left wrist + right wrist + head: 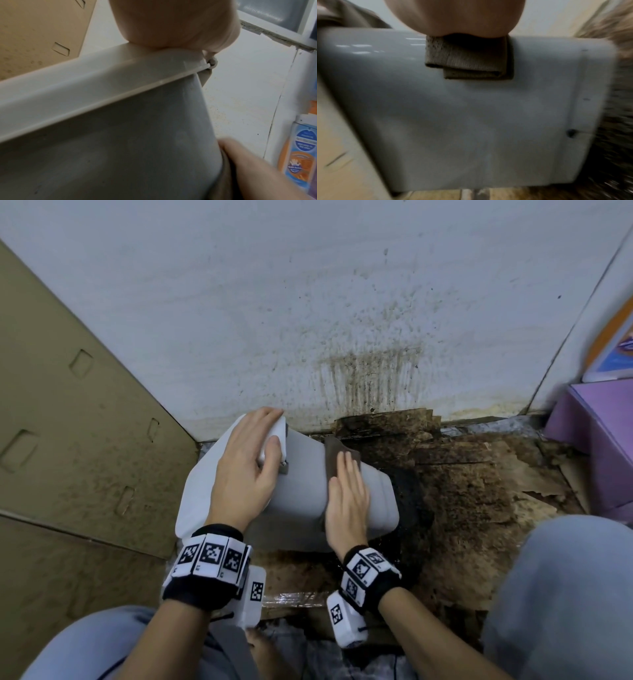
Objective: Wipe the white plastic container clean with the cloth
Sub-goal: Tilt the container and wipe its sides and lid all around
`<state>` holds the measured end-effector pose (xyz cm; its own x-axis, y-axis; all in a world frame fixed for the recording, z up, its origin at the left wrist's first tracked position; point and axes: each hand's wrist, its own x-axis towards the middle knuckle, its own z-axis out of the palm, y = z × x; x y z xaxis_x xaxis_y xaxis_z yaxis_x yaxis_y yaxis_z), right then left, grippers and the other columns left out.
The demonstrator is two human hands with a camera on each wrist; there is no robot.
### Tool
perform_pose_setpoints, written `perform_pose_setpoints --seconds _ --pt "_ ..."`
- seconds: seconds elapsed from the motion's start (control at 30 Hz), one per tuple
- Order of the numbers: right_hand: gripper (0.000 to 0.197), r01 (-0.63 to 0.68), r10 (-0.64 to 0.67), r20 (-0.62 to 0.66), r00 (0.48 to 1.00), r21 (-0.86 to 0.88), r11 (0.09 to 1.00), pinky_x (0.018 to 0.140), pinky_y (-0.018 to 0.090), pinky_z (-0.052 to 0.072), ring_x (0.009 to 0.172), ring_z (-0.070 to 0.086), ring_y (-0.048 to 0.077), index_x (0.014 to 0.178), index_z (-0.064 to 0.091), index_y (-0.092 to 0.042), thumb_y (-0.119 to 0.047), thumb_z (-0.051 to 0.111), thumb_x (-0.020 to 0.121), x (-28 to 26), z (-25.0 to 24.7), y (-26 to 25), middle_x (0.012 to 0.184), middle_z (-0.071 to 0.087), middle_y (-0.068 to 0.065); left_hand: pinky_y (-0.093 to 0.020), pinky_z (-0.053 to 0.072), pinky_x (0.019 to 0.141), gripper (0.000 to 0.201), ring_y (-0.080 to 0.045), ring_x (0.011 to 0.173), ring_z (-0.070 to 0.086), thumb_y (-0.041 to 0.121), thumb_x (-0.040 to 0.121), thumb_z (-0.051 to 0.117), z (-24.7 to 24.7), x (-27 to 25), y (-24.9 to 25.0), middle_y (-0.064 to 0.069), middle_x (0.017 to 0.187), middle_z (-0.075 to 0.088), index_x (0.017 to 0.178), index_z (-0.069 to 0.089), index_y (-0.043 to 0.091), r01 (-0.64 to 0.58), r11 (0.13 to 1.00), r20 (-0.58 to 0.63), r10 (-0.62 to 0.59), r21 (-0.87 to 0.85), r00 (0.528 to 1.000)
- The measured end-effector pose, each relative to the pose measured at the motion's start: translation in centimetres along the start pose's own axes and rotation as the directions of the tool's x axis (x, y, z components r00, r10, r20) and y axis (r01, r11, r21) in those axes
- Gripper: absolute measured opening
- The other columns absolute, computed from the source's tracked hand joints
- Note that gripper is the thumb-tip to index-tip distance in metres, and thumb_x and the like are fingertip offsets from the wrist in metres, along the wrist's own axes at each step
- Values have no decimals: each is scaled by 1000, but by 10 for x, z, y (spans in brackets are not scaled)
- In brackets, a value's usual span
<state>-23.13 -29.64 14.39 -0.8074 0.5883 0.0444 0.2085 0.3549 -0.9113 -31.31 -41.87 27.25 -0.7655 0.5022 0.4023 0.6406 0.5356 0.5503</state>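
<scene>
Nearest the camera, two wrists wear black bands with checkered markers, and grey-trousered knees frame the scene. Between them the white plastic container lies tipped on its side on stained, peeling cardboard, its rim to the left. The left hand curls over that rim, fingers wrapped round the edge. The right hand lies flat with straight fingers, pressing a folded brown cloth against the container's upper wall. A cardboard box stands left, a spattered white wall is beyond, and a purple box sits at right.
</scene>
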Motion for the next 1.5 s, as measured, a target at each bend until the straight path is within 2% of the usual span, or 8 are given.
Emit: perform_pose_setpoints --seconds 0.1,0.3,0.47,0.7,0.93,1.17,1.33,1.5 --pt "62 158 -159 67 985 25 987 124 26 -1 153 -4 -3 161 14 -26 -44 9 102 -3 7 -33 169 6 -13 -37 30 123 43 -14 150 37 27 108 41 -1 -1 -2 0 156 50 148 55 17 -4 1000 2 4 8 1000" --pt "55 312 -309 67 949 -40 949 126 37 17 154 10 4 160 21 -24 -38 19 107 4 -1 -14 168 16 -10 -41 32 122 44 -13 150 38 30 108 41 -2 -2 -3 1 155 52 147 55 18 -6 1000 10 6 14 1000" --pt "57 173 -173 -14 985 -19 985 125 38 22 153 16 4 158 29 -22 -42 19 106 8 -9 44 165 24 -9 -41 32 122 42 -12 150 38 26 107 43 -5 -3 -3 2 155 51 147 56 17 3 1000 -5 -3 -18 1000" --pt "60 -154 155 -42 987 33 988 123 26 8 154 15 9 158 29 -23 -42 19 102 11 -27 94 167 20 -4 -41 32 122 42 -12 150 38 27 108 42 -4 -3 -4 3 155 51 147 56 17 0 1000 5 0 -11 1000" --pt "62 -177 176 -105 979 -2 984 123 29 8 154 17 12 157 30 -20 -40 17 100 11 -16 85 166 23 -1 -42 34 120 42 -16 148 42 24 107 42 -5 -3 -5 -1 153 53 145 58 14 -20 1000 -22 19 -16 1000" --pt "56 1 1 -139 990 11 1000 124 32 12 152 13 1 157 30 -27 -39 17 104 -2 9 13 165 25 -10 -42 35 120 42 -17 149 41 26 107 41 -2 -2 -3 0 153 53 145 57 15 -18 1000 -13 18 -11 1000" --pt "58 220 -220 -46 974 -6 975 123 23 3 153 6 -2 159 26 -27 -41 11 105 -13 19 -44 166 18 -14 -42 34 120 43 -16 150 40 27 108 42 -3 -4 -7 -1 154 52 146 56 15 -16 1000 -10 16 12 1000" --pt "52 328 -328 11 945 -28 944 124 37 20 154 12 4 159 26 -27 -34 19 107 -7 9 -36 167 20 -12 -44 34 121 43 -16 150 39 28 108 41 -3 -3 -7 -1 154 52 147 55 15 -20 1000 8 19 10 1000"
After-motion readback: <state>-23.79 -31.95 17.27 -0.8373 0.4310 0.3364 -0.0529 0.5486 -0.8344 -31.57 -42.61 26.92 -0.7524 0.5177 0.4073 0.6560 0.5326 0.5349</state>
